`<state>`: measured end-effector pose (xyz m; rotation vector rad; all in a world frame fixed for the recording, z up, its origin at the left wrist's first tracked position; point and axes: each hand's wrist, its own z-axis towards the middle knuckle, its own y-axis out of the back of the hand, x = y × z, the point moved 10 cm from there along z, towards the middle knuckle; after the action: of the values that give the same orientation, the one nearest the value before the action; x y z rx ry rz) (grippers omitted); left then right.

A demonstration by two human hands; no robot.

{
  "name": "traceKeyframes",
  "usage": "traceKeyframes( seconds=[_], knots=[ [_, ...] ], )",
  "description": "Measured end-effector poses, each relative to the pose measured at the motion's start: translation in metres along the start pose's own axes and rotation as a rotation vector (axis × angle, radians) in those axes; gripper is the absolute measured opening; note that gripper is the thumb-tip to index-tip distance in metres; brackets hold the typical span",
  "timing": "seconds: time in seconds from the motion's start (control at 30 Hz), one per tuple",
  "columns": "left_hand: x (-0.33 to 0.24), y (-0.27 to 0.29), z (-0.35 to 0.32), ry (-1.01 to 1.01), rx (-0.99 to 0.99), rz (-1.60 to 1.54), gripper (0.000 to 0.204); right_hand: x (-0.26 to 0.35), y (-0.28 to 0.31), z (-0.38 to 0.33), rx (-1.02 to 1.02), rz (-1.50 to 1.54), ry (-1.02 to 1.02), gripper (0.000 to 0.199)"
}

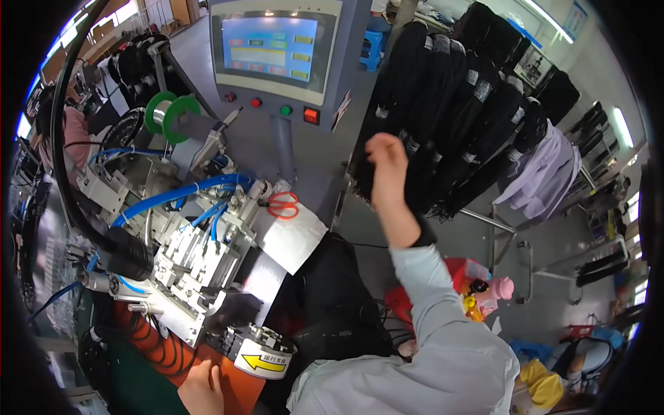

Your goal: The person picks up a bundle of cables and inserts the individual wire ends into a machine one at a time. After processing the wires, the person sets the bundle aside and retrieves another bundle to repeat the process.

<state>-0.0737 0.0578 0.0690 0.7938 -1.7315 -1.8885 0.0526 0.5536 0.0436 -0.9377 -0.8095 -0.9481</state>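
Observation:
My right hand (389,169) is raised on an outstretched arm, in front of black cord bundles (432,90) hanging on a rack. Its fingers are bent and somewhat apart, and I see nothing held in them. Low in the picture, my left hand (200,389) is closed over an orange-red surface (238,387); whatever its fingers hold is hidden. Several black cords (162,353) lie in loops just beyond that hand. To its right sits a round metal unit (259,353) with a yellow arrow label. The metal machine (207,242) with blue air tubes stands beyond.
A control panel with a lit screen (270,45) rises behind the machine. Orange-handled scissors (282,205) lie by a white sheet (294,235). A green spool (181,117) stands at the left. Right of my arm are a red bin (401,304) and a pink bottle (501,288).

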Motion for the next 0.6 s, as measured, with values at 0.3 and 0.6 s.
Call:
traceKeyframes(
  seconds=[0.3,0.6],
  knots=[
    [-0.048,0.036,0.025,-0.066,0.188,-0.104,0.025,-0.066,0.160,0.127,-0.828,-0.917,0.331,0.050],
    [-0.083,0.038,0.055,-0.216,0.196,-0.031,0.027,-0.114,0.168,0.145,0.155,-0.749,-0.290,0.078]
  ],
)
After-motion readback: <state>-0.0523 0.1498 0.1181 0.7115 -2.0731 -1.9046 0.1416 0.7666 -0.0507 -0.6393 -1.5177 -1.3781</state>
